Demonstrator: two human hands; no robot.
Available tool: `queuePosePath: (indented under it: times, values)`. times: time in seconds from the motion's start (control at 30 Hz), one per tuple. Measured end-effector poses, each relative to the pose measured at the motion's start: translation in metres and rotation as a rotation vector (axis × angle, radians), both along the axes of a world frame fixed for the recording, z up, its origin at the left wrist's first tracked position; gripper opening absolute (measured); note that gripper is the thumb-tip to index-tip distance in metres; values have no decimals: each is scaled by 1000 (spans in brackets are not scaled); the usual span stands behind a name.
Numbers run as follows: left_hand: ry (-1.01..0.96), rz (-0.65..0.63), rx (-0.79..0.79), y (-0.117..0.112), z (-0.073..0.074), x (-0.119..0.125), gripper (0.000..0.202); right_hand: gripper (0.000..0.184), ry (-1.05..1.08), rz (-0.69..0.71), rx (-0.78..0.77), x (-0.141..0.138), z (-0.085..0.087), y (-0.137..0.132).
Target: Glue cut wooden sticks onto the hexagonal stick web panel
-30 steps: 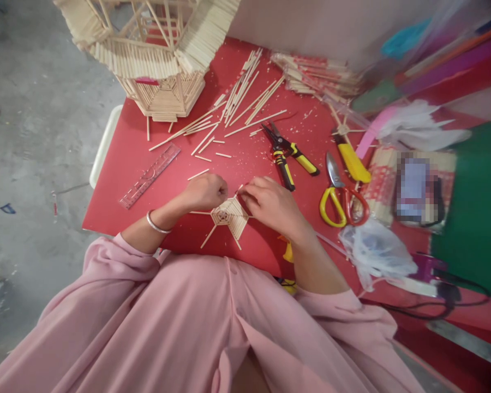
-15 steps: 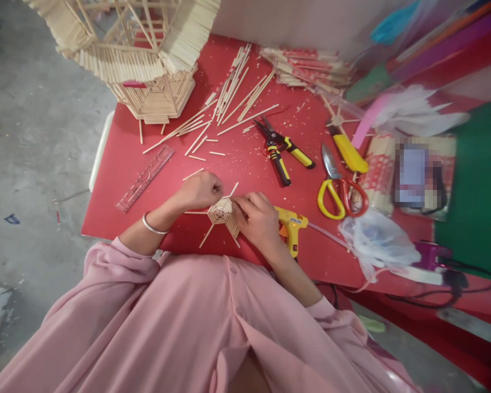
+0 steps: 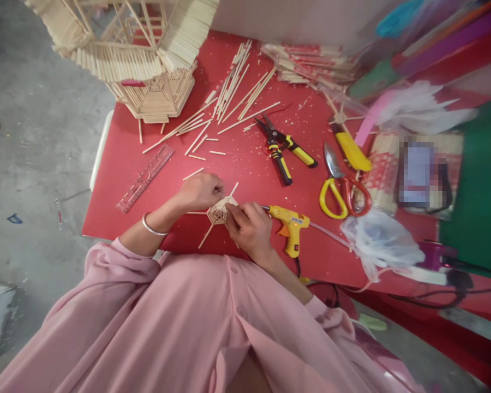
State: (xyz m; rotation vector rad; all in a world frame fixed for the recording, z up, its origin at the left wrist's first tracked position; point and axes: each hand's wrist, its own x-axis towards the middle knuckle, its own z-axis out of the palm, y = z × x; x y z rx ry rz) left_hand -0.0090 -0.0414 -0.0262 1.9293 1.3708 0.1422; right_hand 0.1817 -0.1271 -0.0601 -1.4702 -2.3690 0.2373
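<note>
A small web-like hexagonal panel of wooden sticks (image 3: 217,214), with longer sticks radiating from it, lies at the near edge of the red table. My left hand (image 3: 200,192), silver bangle at the wrist, is curled closed at its upper left; whatever its fingers hold is hidden. My right hand (image 3: 251,226) is closed over the panel's right side, thumb and fingertips pinched on it and covering part of it. Just right of that hand lies a yellow glue gun (image 3: 291,224), with a glue stick in its rear end.
Pliers-like cutters (image 3: 284,150), scissors (image 3: 339,188) and a yellow-handled cutter knife (image 3: 352,147) lie to the right. Loose sticks (image 3: 233,82) and a clear ruler (image 3: 145,177) lie beyond my hands. A large stick-built model (image 3: 155,98) stands back left. A plastic bag (image 3: 380,243) sits at right.
My right hand has shifted left and slightly down over the stick panel, uncovering more of the glue gun. My left hand has stayed nearly in place.
</note>
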Motion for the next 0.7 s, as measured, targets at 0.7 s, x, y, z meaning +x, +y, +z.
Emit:
queuePosePath:
  times: [0.7]
  values:
    - [-24,-144,-393,33,16,-7,20,31,82,64,-4,-9,-14,-2]
